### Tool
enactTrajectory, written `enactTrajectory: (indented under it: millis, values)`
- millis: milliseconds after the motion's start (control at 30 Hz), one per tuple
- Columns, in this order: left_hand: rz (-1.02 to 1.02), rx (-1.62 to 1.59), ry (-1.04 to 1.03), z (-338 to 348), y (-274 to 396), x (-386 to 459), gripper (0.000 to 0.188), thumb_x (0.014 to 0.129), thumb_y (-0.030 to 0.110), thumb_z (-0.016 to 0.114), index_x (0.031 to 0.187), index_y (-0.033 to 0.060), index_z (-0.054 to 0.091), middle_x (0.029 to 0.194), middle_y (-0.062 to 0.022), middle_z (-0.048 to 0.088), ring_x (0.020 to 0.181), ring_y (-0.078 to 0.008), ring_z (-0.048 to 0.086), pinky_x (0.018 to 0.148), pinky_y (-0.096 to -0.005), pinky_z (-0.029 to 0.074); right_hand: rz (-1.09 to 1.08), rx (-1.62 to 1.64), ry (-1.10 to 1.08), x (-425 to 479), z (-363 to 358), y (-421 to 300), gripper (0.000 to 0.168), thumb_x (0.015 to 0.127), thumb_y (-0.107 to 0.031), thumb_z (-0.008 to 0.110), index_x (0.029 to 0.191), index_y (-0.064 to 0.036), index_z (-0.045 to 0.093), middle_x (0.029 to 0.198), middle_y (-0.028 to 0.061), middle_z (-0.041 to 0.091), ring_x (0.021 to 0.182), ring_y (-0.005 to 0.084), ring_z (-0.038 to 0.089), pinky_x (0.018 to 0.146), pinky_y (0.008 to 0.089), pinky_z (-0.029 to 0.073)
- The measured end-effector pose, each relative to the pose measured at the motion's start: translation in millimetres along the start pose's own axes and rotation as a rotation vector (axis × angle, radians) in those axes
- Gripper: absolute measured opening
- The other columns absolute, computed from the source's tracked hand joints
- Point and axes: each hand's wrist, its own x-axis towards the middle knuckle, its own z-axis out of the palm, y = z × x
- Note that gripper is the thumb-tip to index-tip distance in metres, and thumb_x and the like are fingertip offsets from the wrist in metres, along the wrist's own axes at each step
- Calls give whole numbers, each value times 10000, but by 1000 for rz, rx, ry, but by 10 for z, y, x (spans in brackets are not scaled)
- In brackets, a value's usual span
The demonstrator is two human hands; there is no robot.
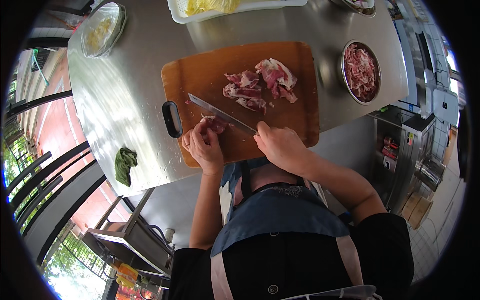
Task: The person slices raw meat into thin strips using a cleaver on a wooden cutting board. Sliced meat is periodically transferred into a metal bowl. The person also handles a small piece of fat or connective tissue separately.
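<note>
My right hand (280, 145) grips the handle of a kitchen knife (222, 114), whose blade slants up and to the left over a wooden cutting board (202, 80). Under the fingers of my left hand (204, 146) is a small piece of raw meat (217, 124), close below the blade. The fingers are curled and hide part of that piece. Farther up the board lie two larger chunks of raw meat, a left one (245, 92) and a right one (277, 78), both streaked with white fat. Small scraps are scattered around them.
A steel bowl (342, 71) of sliced raw meat (360, 71) stands right of the board. At the table's (146, 75) far side are a plastic-wrapped dish (103, 32) and a white basket (176, 15). A crumpled green cloth (125, 166) lies near the left front edge.
</note>
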Motion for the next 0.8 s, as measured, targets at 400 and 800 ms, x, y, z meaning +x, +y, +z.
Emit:
enactTrajectory:
  millis: [400,800]
  values:
    - [22,2,11,19,-23,-50,196,834,143,681,992,78,584,924,-85,620,931,-292,558,931,-424,350,-100,-173,-45,-217,-39,-99,135,868,-109,579,849,-52,458,592,117,588,521,276,633,462,353,508]
    - [60,25,48,94,25,-9,237,771,175,698,957,74,591,913,-90,608,933,-308,558,941,-435,346,-115,-176,-26,-86,110,-337,111,823,-58,561,835,-42,452,632,117,579,524,275,631,455,361,513]
